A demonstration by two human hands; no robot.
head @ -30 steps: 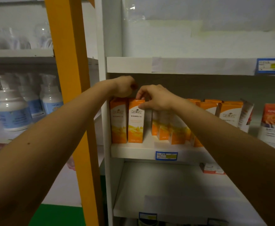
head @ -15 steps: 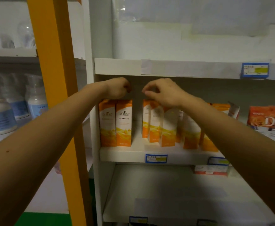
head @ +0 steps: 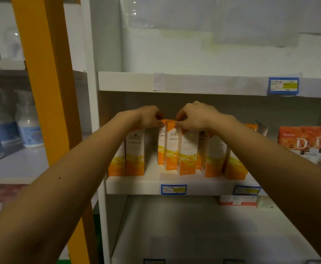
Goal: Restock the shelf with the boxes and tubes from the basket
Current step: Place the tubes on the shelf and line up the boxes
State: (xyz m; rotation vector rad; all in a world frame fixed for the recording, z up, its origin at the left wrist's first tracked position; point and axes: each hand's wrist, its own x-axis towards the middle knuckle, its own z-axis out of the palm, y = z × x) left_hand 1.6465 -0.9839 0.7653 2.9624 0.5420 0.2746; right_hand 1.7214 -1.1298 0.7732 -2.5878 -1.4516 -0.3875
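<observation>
The white shelf (head: 133, 184) carries a row of upright orange-and-white boxes (head: 211, 155). 2 of them stand together at its left end, a gap follows, and the rest crowd unevenly to the right, some turned at an angle. The step in hand looks like tidying stock already placed, not fetching more. Both hands are raised to the row and close together, the left hand (head: 149, 116) and the right hand (head: 196, 116) each with fingers curled and pinching the top of the box (head: 172, 147) that stands at the left edge of the crowded group. The next move probably calls for sliding this box left across the gap until it sits flush beside the 2, with its face square to the front and without knocking the tilted boxes next to it. After that, the hands would need to go back for more stock. The basket is not in view, so what is left in it cannot be judged, and no tubes can be made out. Another box top sits just behind the pinched one, and which of the 2 the left fingertips hold is hard to tell. The arms cover parts of the row, and the print on the tag (head: 173, 189) is too small to read.
</observation>
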